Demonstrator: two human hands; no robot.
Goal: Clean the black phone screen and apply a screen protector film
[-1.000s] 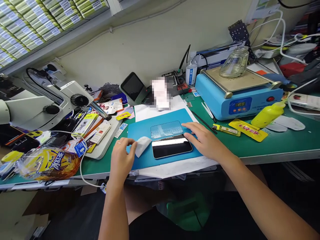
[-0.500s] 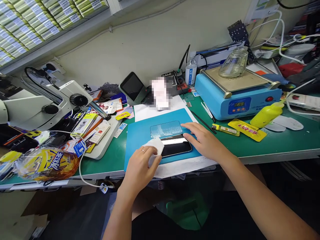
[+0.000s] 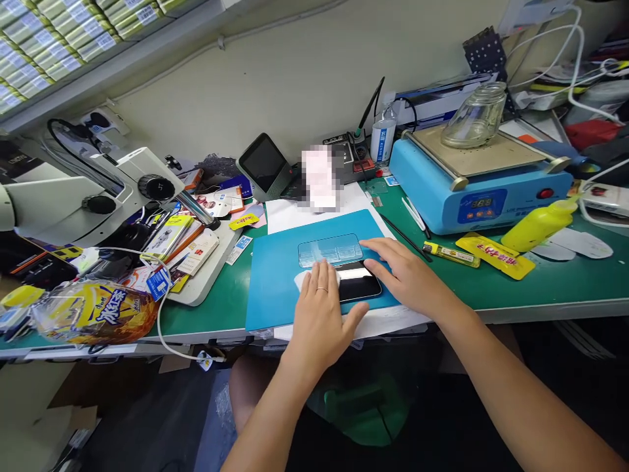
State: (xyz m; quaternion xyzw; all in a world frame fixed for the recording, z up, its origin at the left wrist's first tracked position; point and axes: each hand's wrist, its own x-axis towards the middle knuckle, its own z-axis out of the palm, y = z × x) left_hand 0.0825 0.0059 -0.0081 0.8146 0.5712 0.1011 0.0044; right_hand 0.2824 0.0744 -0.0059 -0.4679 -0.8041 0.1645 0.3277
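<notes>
A black-screened smartphone [image 3: 361, 283] lies on a blue mat [image 3: 272, 288]. My left hand [image 3: 322, 308] is laid flat over its left part, fingers stretched out, pressing on a white wipe [image 3: 301, 280] that is mostly hidden under them. My right hand [image 3: 405, 272] rests at the phone's right end, thumb by the upper right corner and index finger reaching towards a clear screen glass [image 3: 330, 250]. Its fingers are apart, gripping nothing that I can see. The glass, with a dark border, lies just behind the phone on the mat.
To the right stand a blue heating machine [image 3: 447, 190] with a glass jar [image 3: 476, 115] on top, and a yellow squeeze bottle [image 3: 538, 226]. Tweezers [image 3: 417, 216] lie behind my right hand. At left are a microscope arm [image 3: 142, 177] and a drink bottle [image 3: 93, 314].
My left hand has moved right and forward over the phone, going from pinching the wipe to lying flat on it. My right hand stays at the phone's end. The view has shifted slightly.
</notes>
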